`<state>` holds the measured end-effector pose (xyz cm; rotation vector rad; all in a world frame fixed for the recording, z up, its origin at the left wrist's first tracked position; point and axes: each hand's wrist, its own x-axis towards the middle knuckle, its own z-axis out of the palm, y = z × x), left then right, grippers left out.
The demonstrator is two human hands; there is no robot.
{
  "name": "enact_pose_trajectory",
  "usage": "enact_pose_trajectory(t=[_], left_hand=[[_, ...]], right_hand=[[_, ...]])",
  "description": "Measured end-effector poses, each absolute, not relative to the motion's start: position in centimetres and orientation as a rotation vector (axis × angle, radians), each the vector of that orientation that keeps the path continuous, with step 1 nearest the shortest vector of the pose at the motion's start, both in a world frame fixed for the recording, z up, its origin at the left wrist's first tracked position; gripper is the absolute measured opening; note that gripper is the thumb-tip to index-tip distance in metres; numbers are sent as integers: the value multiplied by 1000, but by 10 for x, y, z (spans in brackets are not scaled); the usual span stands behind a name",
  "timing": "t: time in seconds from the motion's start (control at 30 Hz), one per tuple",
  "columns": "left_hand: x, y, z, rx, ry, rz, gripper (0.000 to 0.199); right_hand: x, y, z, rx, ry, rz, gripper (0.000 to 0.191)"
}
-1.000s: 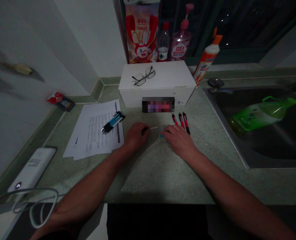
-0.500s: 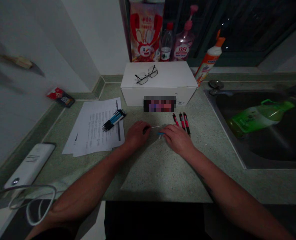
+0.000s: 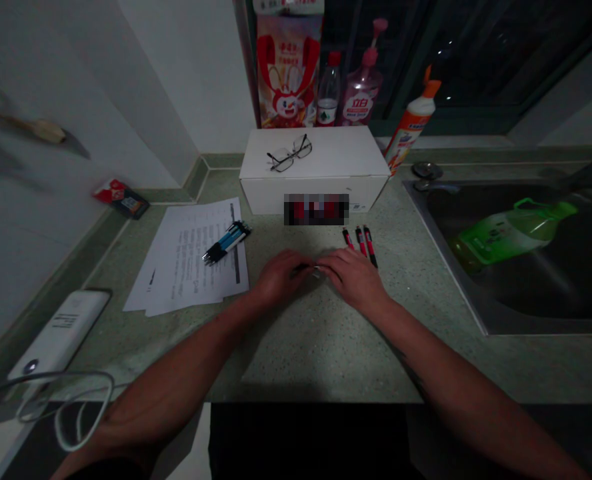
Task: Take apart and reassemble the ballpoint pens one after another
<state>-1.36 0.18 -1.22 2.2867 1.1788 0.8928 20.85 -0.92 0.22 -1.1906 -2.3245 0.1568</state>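
My left hand (image 3: 282,275) is closed around a dark pen part (image 3: 302,268), its fingertips drawn up to those of the other hand. My right hand (image 3: 352,275) pinches a small pen piece, mostly covered by the fingers; a pale bit (image 3: 317,269) shows between the two hands. Both hands rest low over the counter (image 3: 306,347). Just beyond my right hand lie three red-and-black pens (image 3: 361,243), side by side. To the left, a bunch of blue-and-black pens (image 3: 227,243) lies on printed sheets of paper (image 3: 176,267).
A white box (image 3: 321,153) with eyeglasses (image 3: 290,153) on top stands at the back. Bottles (image 3: 361,93) stand behind it. At right is a sink (image 3: 476,313) holding a green bottle (image 3: 513,233). A white power bank (image 3: 61,333) with a cable (image 3: 111,393) lies left.
My left hand has moved right, bringing its pen part against the piece in my right hand. The thin white refill and blue piece seen before are now mostly hidden. The view shifted slightly.
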Motion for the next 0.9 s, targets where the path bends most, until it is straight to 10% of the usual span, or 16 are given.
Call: enact_pose_trajectory(t=[0.9], left_hand=[[-16, 3, -5, 2273, 1465, 633, 14]], right_hand=[[256, -2, 24, -1369, -2335, 516, 16]])
